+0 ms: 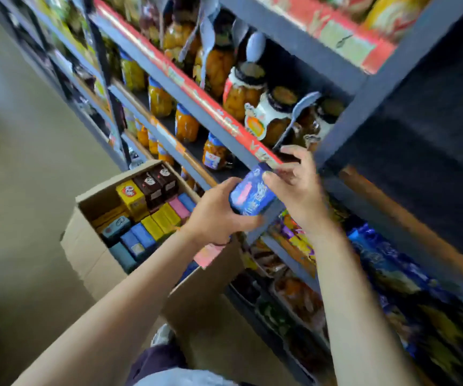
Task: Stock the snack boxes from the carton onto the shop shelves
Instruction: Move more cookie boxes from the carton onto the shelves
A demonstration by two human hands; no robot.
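A blue snack box (pixel 252 193) with white lettering is held in front of the grey shop shelves (pixel 219 135). My left hand (pixel 219 215) grips it from below and from the left. My right hand (pixel 297 179) touches its upper right end with thumb and fingers, the other fingers spread toward the shelf edge. Below and to the left stands the open cardboard carton (pixel 85 246) on the floor. It holds several snack boxes (pixel 152 210) in yellow, blue, pink, teal and dark brown.
Jars of preserved fruit (pixel 241 93) with plastic spoons fill the shelves above my hands. Packaged snacks (pixel 386 263) crowd the lower shelves on the right. A dark upright post (pixel 364 112) stands just right of my hands. Pale floor (pixel 21 168) lies to the left.
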